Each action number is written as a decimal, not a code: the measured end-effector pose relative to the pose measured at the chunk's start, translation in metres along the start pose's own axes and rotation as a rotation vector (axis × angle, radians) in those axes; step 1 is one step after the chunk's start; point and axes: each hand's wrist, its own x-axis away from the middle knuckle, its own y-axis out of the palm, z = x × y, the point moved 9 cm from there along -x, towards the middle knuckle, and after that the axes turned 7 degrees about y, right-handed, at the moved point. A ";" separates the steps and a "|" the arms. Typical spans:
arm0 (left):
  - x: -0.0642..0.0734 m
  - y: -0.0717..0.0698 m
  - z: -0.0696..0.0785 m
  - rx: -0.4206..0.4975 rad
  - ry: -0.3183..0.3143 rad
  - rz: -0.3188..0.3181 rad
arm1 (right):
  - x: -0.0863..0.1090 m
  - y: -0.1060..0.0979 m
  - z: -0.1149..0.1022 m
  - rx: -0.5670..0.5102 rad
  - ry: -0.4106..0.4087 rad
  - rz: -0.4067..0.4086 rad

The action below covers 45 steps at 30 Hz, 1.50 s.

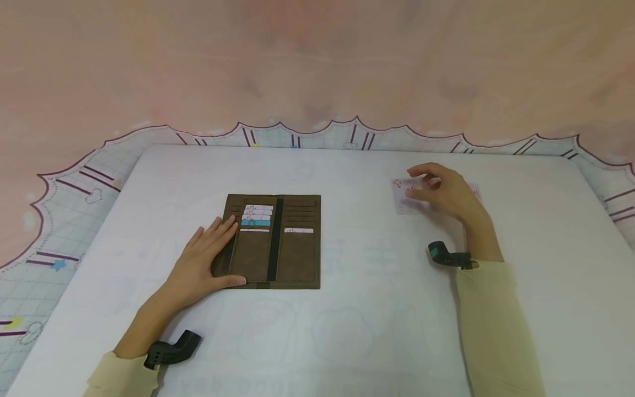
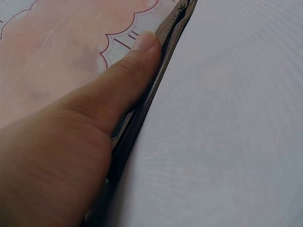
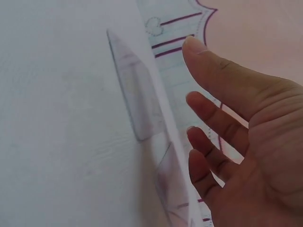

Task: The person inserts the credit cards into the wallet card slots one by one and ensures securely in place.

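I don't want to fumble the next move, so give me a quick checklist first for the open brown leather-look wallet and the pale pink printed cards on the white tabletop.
1. Brown, rectangular, leather-look wallet open, inside facing up: ok.
2. Wallet steadied: ok, the left hand rests on its left side.
3. Right hand at the pale pink, rectangular printed cards: ok, it is over them.
4. Card in the right hand's grip: not ok, nothing is between thumb and fingers.
5. Upper slots of the right panel free: ok, no card edge shows there.
6. Writing on the pink cards readable: cannot tell, too small and partly covered.
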 end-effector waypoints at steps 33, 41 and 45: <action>0.000 -0.001 0.000 0.002 -0.008 -0.002 | -0.008 0.019 0.015 0.161 0.036 -0.048; 0.000 -0.002 0.000 0.009 -0.008 -0.001 | -0.007 0.017 0.008 0.163 0.030 -0.008; 0.000 -0.001 -0.001 0.009 -0.008 -0.001 | -0.006 0.016 0.003 0.158 0.024 -0.005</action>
